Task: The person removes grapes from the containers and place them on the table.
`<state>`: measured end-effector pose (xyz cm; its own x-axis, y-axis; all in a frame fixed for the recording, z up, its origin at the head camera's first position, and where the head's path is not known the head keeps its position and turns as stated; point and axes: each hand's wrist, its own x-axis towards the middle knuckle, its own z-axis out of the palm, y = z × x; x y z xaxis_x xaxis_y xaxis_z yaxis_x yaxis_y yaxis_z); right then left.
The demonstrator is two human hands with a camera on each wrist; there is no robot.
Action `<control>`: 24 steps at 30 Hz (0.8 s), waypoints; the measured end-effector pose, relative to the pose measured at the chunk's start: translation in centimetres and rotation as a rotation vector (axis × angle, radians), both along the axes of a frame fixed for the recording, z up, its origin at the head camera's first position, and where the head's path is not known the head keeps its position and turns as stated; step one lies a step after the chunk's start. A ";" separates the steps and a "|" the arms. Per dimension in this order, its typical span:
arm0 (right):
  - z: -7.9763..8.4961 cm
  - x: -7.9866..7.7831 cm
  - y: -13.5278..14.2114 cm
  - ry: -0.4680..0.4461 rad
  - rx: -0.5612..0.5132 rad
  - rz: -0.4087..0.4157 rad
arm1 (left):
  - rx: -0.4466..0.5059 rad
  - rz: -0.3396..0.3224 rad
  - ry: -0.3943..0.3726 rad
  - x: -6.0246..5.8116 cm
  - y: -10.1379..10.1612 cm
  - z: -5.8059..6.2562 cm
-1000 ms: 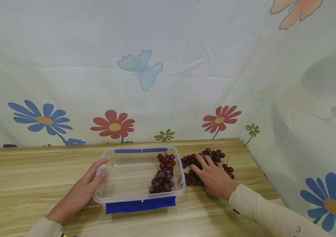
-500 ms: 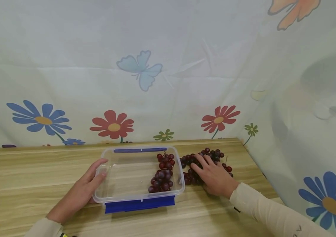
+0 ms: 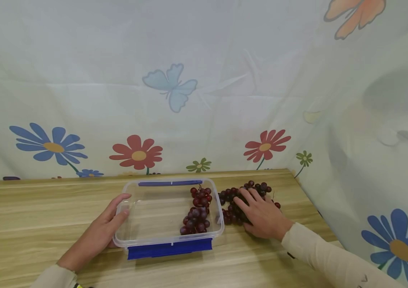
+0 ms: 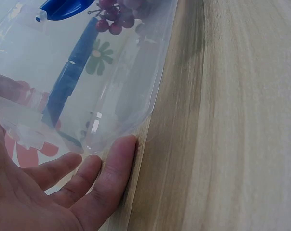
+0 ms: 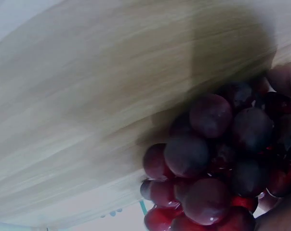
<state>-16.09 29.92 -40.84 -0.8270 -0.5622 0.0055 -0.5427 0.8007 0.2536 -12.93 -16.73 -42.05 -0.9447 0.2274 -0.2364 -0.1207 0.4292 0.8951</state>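
A clear plastic food container (image 3: 153, 242) with blue clip flaps stands on the table, and grape bunches (image 3: 195, 220) lie along its right side inside. At its left wall, my left hand (image 3: 97, 232) holds the rim, thumb over the edge and fingers against the outside; the left wrist view shows those fingertips (image 4: 121, 149) touching the wall. Right of the container, my right hand (image 3: 263, 216) lies over dark red grapes with its fingers curved round a bunch (image 5: 208, 154). Part of that bunch is hidden under the palm.
More grapes (image 3: 229, 194) lie between the container and the right hand, and others (image 3: 263, 187) behind it. The wooden table (image 3: 45, 208) ends at a patterned cloth backdrop (image 3: 225, 120), which also rises along the right side.
My right hand has shifted slightly to the right and its fingers have moved a little over the grapes. The left hand and container stay in place.
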 end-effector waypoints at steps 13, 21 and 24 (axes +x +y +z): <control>0.1 0.4 1.1 0.030 -0.028 0.013 | -0.009 -0.006 0.003 -0.1 0.0 -0.1; -0.2 0.5 1.7 0.021 -0.047 -0.009 | -0.082 -0.022 0.026 -0.3 0.0 -0.2; -0.1 0.6 1.9 0.024 -0.065 -0.005 | -0.079 -0.027 0.030 -0.3 -0.1 -0.2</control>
